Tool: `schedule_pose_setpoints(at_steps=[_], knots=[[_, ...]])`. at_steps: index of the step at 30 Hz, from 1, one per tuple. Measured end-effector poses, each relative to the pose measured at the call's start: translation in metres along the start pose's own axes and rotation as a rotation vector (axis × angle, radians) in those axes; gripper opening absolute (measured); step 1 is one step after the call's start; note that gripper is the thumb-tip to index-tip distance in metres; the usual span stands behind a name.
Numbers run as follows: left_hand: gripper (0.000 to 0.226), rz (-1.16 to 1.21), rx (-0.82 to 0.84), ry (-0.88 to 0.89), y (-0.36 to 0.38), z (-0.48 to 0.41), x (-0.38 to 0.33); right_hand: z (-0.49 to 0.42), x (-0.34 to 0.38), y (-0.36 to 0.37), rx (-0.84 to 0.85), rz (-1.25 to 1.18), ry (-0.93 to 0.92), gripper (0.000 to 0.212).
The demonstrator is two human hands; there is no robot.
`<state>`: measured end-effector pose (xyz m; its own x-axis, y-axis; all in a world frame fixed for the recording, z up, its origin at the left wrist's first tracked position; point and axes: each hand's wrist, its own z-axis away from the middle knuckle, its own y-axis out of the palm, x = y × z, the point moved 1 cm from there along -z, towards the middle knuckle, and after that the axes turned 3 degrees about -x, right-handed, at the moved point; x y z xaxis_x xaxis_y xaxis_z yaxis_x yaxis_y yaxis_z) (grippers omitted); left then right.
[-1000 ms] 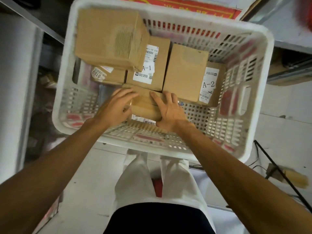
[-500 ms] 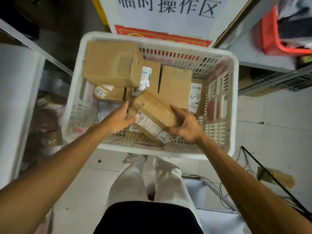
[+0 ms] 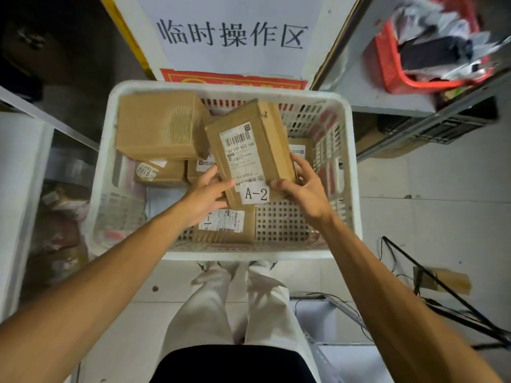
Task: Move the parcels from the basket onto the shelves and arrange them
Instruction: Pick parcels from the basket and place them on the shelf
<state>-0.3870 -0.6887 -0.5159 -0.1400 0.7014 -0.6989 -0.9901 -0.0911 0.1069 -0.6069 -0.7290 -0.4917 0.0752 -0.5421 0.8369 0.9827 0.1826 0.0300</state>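
1. The held parcel is a brown carton. Its white shipping label has a barcode and a code line that reads roughly "15H 159-K02-560". A separate white tag at its near end says "A-2".
2. A white sign on the far wall reads "临时操作区". A red banner below it is mostly hidden by the basket rim.
3. The near parcel lies flat on the basket floor. Its label has a barcode and a mark ending in "-1", with the start covered by the left hand. A small parcel at the left carries a round sticker that looks like "0180".
4. The held parcel's long axis runs near to far, with the label face turned up toward the camera and the A-2 end nearest. It is above the middle of the white basket, clear of the parcels under it.
5. The left hand grasps the near left edge, with its thumb on the label face. The right hand grasps the near right corner, its thumb beside the tag and its fingers curled round the right side.
6. A large carton sits at the far left of the basket, on top of the small parcel.
7. The floor is pale tile with dark cables on the right. A grey metal shelf at the far right holds a red basket of crumpled things.
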Motion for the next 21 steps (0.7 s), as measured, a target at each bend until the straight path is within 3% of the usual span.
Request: schedule_pose_setpoints(at_steps=[4,9,14,18,21], knots=[[0.058,0.065,-0.082,0.078,0.006,0.003,-0.002,-0.004,0.006,-0.005,0.099,0.093,-0.029,0.087],[0.065,0.081,-0.154,0.141,-0.003,0.004,-0.013,-0.009,0.012,-0.001,0.138,0.316,-0.106,0.083],[0.075,0.011,-0.134,0.210,-0.030,0.006,-0.039,-0.011,0.017,0.016,0.146,0.128,-0.016,0.078],[0.078,-0.024,-0.102,0.257,-0.048,0.017,-0.057,-0.008,0.030,0.031,0.137,0.114,-0.031,0.076],[0.077,-0.012,-0.028,0.296,-0.058,0.028,-0.066,-0.005,0.051,0.042,0.129,0.158,-0.073,0.086]])
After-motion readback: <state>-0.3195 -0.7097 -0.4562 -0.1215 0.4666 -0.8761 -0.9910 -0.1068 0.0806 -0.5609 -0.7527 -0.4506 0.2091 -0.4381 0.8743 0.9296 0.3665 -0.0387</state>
